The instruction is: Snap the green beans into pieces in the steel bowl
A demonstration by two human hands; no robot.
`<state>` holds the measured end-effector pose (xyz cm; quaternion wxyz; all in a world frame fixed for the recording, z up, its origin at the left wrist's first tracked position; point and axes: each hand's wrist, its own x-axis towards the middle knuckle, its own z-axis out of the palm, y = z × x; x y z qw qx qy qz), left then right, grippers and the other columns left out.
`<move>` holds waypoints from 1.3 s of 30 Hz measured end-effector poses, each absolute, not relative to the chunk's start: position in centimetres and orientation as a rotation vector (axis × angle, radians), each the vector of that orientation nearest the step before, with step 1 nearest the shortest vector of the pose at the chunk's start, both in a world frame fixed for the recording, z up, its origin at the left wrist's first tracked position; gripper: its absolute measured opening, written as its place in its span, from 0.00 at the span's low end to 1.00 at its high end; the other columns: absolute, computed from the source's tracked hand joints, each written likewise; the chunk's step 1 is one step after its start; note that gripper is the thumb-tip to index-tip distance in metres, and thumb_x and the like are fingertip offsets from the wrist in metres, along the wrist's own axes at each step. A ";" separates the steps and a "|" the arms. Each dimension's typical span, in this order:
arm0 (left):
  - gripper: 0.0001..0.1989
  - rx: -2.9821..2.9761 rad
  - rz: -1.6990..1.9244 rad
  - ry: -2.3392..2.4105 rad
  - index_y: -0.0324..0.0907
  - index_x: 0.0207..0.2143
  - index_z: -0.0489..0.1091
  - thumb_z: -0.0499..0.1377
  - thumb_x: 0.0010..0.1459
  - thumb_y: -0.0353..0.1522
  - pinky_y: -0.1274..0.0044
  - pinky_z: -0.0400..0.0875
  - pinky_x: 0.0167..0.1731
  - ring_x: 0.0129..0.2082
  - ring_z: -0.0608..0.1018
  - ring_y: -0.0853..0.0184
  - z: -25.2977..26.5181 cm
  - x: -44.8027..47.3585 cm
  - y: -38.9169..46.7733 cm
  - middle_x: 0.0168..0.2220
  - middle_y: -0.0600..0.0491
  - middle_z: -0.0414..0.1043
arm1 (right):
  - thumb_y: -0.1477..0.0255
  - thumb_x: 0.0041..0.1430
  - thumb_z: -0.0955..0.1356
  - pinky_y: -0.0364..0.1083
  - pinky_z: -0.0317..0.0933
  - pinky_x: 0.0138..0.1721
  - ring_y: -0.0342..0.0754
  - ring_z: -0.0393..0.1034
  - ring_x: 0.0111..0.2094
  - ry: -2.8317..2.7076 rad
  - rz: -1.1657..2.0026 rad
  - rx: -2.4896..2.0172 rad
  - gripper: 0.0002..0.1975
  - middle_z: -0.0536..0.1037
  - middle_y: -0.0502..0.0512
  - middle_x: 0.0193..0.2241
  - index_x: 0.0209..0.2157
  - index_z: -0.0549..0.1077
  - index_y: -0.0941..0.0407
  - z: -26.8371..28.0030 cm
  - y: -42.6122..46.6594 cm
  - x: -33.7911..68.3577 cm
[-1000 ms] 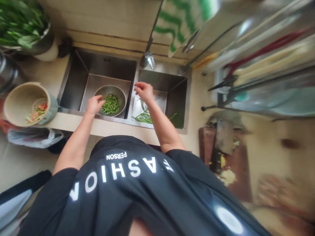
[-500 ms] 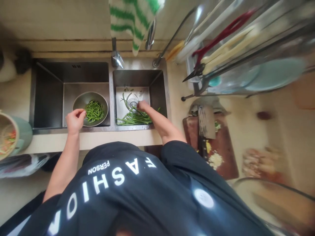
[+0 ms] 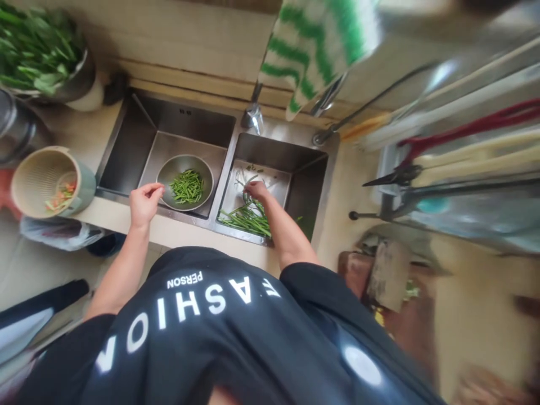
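Observation:
My left hand (image 3: 146, 203) is at the near-left rim of a metal bowl (image 3: 165, 198), thumb and fingers pinched together; anything between them is too small to see. Short cut pieces of slender green stems (image 3: 187, 187) lie heaped in this bowl, which stands in the left sink basin (image 3: 162, 147). Over in the right basin (image 3: 280, 151), my right hand (image 3: 256, 191) is closed above the drain, thin stems close by its fingertips. What it grips, I cannot make out. Long uncut green stems (image 3: 248, 220) lie below it along the basin's near side, partly hidden by my forearm.
A pail (image 3: 84, 183) with peelings stands left of the sink, below a pot of leafy greens (image 3: 46, 56). Behind the sink are a faucet (image 3: 253, 115) and a striped towel (image 3: 312, 45). Right are a dish rack (image 3: 468, 197), a cleaver (image 3: 388, 274) and a cutting board (image 3: 411, 323).
The view has turned and shifted left, bringing the leafy greens into sight. My left hand remains pinched at the bowl's rim, and my right hand is still closed in the right basin.

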<state>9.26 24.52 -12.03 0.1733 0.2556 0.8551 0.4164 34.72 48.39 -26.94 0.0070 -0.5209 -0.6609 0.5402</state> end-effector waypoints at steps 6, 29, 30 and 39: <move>0.12 0.554 1.350 2.160 0.35 0.29 0.76 0.65 0.45 0.36 0.80 0.70 0.24 0.20 0.72 0.73 -11.8 11.3 26.2 0.23 0.51 0.76 | 0.66 0.54 0.67 0.42 0.50 0.24 0.39 0.52 0.19 -1.947 1.594 -1.514 0.10 0.65 0.46 0.15 0.24 0.71 0.58 -23.5 48.3 39.5; 0.11 0.998 1.740 1.624 0.39 0.31 0.73 0.69 0.46 0.33 0.81 0.75 0.29 0.25 0.78 0.73 -8.4 13.6 26.9 0.27 0.56 0.76 | 0.68 0.63 0.65 0.42 0.58 0.33 0.42 0.66 0.28 -2.385 1.154 -0.395 0.12 0.77 0.53 0.28 0.36 0.79 0.59 -9.9 37.4 27.3; 0.12 0.990 1.758 1.629 0.39 0.32 0.73 0.70 0.45 0.33 0.80 0.75 0.31 0.26 0.79 0.72 -8.5 13.3 26.8 0.28 0.56 0.76 | 0.69 0.63 0.65 0.42 0.58 0.33 0.42 0.66 0.28 -2.372 1.144 -0.403 0.12 0.77 0.53 0.27 0.35 0.79 0.59 -9.7 37.2 26.6; 0.16 0.940 1.768 1.605 0.40 0.33 0.71 0.70 0.39 0.31 0.78 0.76 0.34 0.30 0.79 0.71 -8.3 10.6 25.2 0.29 0.56 0.76 | 0.72 0.62 0.64 0.43 0.59 0.32 0.43 0.65 0.27 -2.434 0.897 -0.254 0.11 0.75 0.55 0.27 0.34 0.79 0.59 -8.6 36.2 24.1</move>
